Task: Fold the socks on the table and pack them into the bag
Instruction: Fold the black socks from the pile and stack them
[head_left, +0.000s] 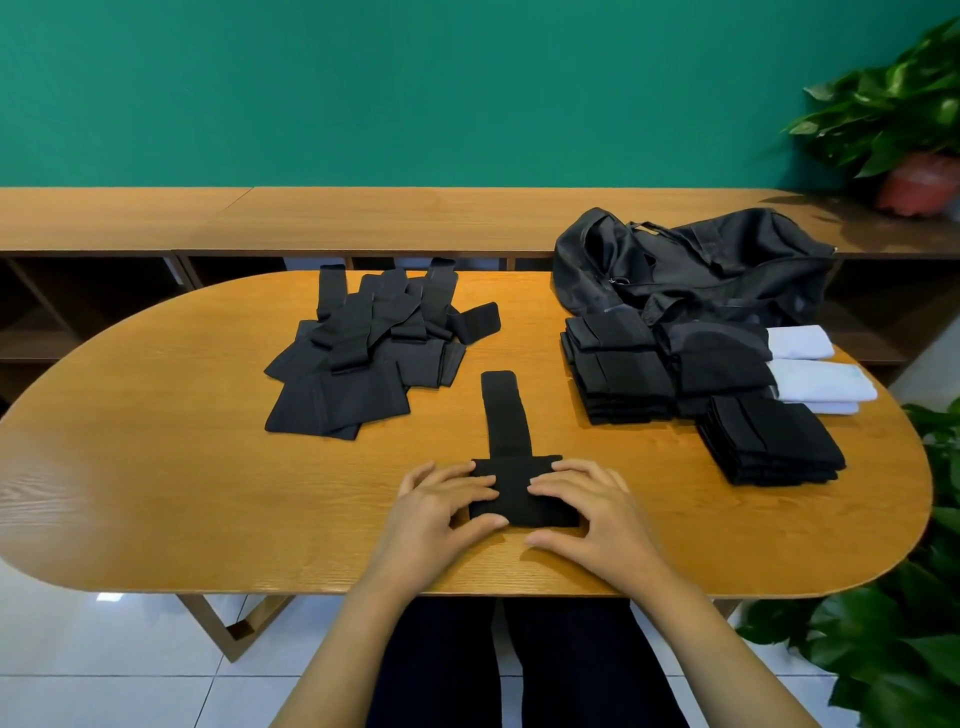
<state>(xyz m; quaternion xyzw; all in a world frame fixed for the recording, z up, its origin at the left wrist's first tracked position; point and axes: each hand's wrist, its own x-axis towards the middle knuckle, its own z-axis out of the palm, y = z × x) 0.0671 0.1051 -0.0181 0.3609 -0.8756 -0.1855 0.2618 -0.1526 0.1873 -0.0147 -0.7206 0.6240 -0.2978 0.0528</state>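
A black fabric sock (514, 504) is pressed flat by outstretched fingers (467, 480) of left hand (441, 512) and right hand (587, 512). Open oval wooden surface (208, 493) is seen left of the fingers.

table (182, 493) | sock pile (363, 353) far left | one sock (506, 415) before me | folded stacks (623, 374) right | bag (727, 260) behind stacks

Green wall (415, 78), wooden shelf unit (363, 218), potted plant (893, 114), tiled floor (104, 665)

Left hand (441, 501), right hand (589, 506): lower centre of frame, side by side, palms down, fingers extended; forearms (358, 618) bare.
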